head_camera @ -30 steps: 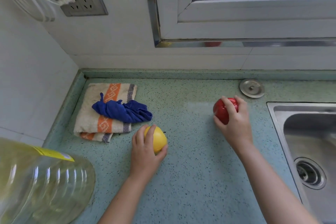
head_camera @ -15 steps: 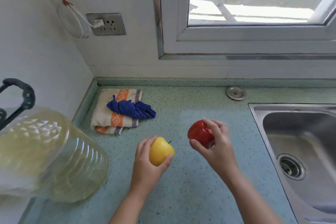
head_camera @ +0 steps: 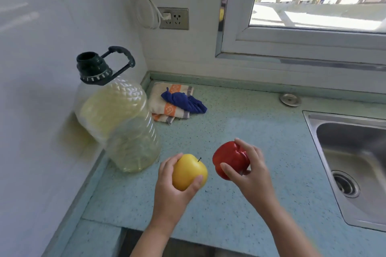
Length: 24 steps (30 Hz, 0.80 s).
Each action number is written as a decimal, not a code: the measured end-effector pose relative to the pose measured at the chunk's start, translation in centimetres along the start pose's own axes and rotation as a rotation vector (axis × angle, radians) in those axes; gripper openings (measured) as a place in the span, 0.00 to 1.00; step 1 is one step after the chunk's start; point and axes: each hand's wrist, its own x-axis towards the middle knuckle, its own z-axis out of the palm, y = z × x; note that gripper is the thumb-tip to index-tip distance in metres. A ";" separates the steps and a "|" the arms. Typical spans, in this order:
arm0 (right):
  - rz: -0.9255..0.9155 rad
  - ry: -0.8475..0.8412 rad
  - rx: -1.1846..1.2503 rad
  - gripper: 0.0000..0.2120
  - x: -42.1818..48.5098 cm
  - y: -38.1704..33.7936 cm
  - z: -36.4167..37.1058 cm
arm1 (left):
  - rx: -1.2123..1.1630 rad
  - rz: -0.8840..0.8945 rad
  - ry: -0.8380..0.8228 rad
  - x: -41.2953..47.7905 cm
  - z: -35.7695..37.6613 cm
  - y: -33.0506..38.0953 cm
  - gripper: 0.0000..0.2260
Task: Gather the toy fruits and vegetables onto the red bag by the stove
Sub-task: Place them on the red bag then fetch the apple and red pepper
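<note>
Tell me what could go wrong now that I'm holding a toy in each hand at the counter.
1. The oil bottle stands close beside the left hand, which grips the yellow apple; a swing to the left could knock it.
2. The right hand holds the red toy mostly with fingertips and thumb; it might slip, bounce on the counter and roll toward the sink.

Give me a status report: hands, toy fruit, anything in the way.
Left hand grips yellow apple. Right hand grips red pepper. Red bag not in view. Oil jug close left.
</note>
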 end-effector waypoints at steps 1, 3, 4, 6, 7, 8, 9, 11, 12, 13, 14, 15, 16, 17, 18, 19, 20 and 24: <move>-0.001 -0.018 -0.006 0.28 -1.0 -0.4 0.3 | -0.014 -0.006 0.020 -1.1 -0.7 0.0 0.27; -0.014 -0.049 -0.018 0.28 -3.2 -1.2 0.9 | -0.042 -0.033 0.068 -3.4 -2.1 -0.2 0.28; -0.024 -0.059 -0.022 0.28 -4.3 -1.6 1.1 | -0.053 -0.047 0.092 -4.5 -2.7 -0.3 0.29; -0.040 -0.075 -0.021 0.28 -6.3 -2.4 1.5 | -0.072 -0.062 0.143 -6.7 -3.9 -0.4 0.28; -0.044 -0.088 -0.016 0.27 -7.2 -2.8 1.6 | -0.081 -0.070 0.170 -7.7 -4.4 -0.4 0.28; -0.048 -0.105 -0.010 0.27 -8.0 -3.1 1.7 | -0.087 -0.078 0.198 -8.7 -4.8 -0.4 0.27; -0.053 -0.124 0.000 0.27 -8.8 -3.5 1.8 | -0.091 -0.087 0.222 -9.7 -5.3 -0.3 0.27; -0.071 -0.160 0.022 0.27 -10.3 -4.2 2.0 | -0.090 -0.097 0.260 -11.6 -6.2 -0.1 0.27; -0.083 -0.177 0.033 0.27 -10.8 -4.6 2.1 | -0.086 -0.095 0.280 -12.5 -6.7 0.0 0.27; -0.098 -0.195 0.048 0.27 -11.3 -5.0 2.2 | -0.080 -0.092 0.304 -13.3 -7.1 0.2 0.28; -0.117 -0.216 0.065 0.28 -11.7 -5.3 2.3 | -0.074 -0.095 0.330 -14.1 -7.5 0.4 0.28; -0.137 -0.241 0.082 0.28 -12.0 -5.6 2.3 | -0.069 -0.101 0.359 -14.9 -7.7 0.7 0.29; -0.157 -0.269 0.101 0.28 -12.4 -6.0 2.3 | -0.066 -0.108 0.391 -15.7 -7.9 0.9 0.29; -0.176 -0.298 0.121 0.28 -12.7 -6.3 2.3 | -0.063 -0.111 0.427 -16.5 -8.1 1.2 0.29; -0.197 -0.327 0.140 0.28 -13.0 -6.6 2.3 | -0.059 -0.111 0.462 -17.4 -8.1 1.5 0.29; -0.216 -0.355 0.156 0.28 -13.2 -6.8 2.2 | -0.057 -0.109 0.497 -18.2 -8.0 1.8 0.30; -0.236 -0.385 0.169 0.28 -13.5 -6.9 2.0 | -0.058 -0.111 0.531 -19.0 -7.8 2.1 0.29; -0.286 -0.490 0.203 0.28 -15.0 -6.6 0.6 | -0.058 -0.134 0.668 -22.4 -6.4 3.2 0.27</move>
